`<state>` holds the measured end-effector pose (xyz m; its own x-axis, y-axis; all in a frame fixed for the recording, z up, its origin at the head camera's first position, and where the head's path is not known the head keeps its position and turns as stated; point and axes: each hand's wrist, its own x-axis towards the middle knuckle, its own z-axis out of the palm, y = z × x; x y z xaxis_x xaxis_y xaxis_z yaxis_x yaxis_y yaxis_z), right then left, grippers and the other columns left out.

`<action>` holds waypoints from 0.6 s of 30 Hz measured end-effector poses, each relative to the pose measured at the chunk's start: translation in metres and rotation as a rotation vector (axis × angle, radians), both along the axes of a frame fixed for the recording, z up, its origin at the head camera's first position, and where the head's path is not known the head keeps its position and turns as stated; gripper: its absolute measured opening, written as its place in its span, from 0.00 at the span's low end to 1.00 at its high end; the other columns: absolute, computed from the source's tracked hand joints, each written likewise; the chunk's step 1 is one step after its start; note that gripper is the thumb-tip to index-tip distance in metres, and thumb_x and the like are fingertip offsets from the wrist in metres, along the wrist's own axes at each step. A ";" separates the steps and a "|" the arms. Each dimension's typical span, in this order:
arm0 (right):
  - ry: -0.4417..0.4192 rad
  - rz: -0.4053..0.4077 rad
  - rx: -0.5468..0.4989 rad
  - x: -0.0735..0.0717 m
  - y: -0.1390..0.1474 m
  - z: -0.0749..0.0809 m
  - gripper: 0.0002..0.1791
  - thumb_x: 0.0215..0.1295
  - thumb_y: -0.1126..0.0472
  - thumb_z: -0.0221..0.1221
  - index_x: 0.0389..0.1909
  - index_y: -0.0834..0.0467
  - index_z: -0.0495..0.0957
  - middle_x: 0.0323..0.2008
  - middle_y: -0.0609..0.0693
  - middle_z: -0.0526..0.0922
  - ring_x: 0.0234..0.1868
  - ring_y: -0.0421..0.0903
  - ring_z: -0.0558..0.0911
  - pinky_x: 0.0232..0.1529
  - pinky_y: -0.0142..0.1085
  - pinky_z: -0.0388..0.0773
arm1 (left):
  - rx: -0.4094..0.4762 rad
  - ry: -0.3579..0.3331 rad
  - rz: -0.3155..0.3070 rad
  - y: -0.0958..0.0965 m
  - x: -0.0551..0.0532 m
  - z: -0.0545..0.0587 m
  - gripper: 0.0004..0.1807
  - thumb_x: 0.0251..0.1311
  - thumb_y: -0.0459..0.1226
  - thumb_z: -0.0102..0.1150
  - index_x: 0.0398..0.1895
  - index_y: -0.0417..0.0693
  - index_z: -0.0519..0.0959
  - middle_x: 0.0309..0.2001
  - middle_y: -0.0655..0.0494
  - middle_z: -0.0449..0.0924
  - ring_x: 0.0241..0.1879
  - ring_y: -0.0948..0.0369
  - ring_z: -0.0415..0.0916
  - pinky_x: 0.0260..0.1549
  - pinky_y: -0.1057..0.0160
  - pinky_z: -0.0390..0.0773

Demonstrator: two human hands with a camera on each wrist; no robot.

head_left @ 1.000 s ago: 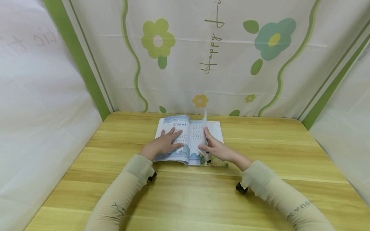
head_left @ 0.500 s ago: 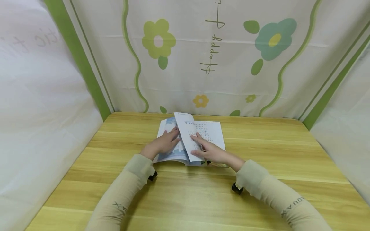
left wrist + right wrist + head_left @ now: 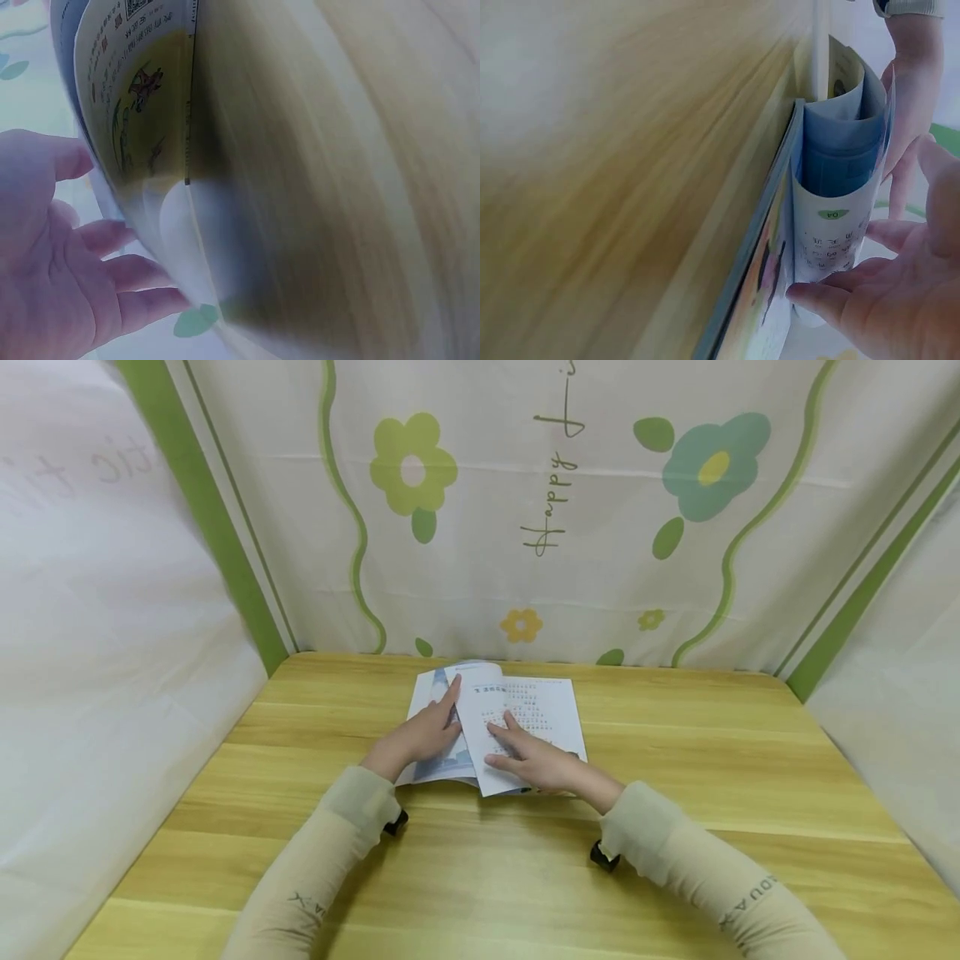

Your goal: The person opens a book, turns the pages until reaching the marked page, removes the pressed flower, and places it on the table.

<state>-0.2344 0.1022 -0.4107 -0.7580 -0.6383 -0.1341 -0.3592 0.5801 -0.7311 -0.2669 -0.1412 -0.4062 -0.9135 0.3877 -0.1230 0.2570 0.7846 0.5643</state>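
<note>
An open book with printed, illustrated pages lies on the table, and a partly turned white page curves over toward its left side. My left hand rests on the left page, with the index finger stretched along the turned page's edge. The right hand lies on the turned page, its fingers spread. In the left wrist view, the fingers of the left hand are extended beside the curling page edges. From the right wrist, the right hand touches the bent page.
The book stands near the back of a wood-grain table. Behind it hangs a white curtain with flowers and lettering, and similar cloth covers both sides. A black wrist device shows below the right cuff.
The page that stood upright on the right has swung left over the left page. My right hand has moved left with it, and the left index finger now points farther up.
</note>
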 end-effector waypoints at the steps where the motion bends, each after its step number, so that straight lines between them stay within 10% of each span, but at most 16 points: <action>1: -0.003 0.002 0.000 0.001 -0.001 0.002 0.40 0.80 0.44 0.51 0.82 0.59 0.50 0.81 0.63 0.32 0.80 0.59 0.40 0.77 0.54 0.45 | 0.006 0.005 -0.001 0.000 0.000 0.001 0.42 0.78 0.42 0.44 0.84 0.56 0.32 0.79 0.34 0.46 0.77 0.37 0.43 0.74 0.42 0.49; 11: 0.032 0.020 0.027 0.001 -0.011 0.007 0.41 0.79 0.41 0.50 0.81 0.59 0.52 0.80 0.63 0.34 0.80 0.58 0.44 0.77 0.54 0.47 | 0.021 0.032 0.048 0.003 0.003 0.001 0.35 0.77 0.36 0.35 0.85 0.56 0.45 0.79 0.33 0.20 0.76 0.35 0.46 0.71 0.37 0.55; 18: 0.081 0.028 0.033 0.001 -0.016 0.010 0.39 0.80 0.41 0.49 0.80 0.60 0.55 0.81 0.63 0.39 0.80 0.61 0.46 0.76 0.56 0.49 | 0.024 0.075 0.016 0.007 0.004 0.002 0.33 0.77 0.40 0.31 0.84 0.58 0.50 0.82 0.42 0.25 0.78 0.39 0.44 0.71 0.36 0.55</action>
<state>-0.2336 0.0860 -0.4008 -0.7490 -0.6558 -0.0942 -0.4328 0.5920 -0.6799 -0.2634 -0.1339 -0.4039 -0.9258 0.3753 -0.0450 0.2868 0.7752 0.5629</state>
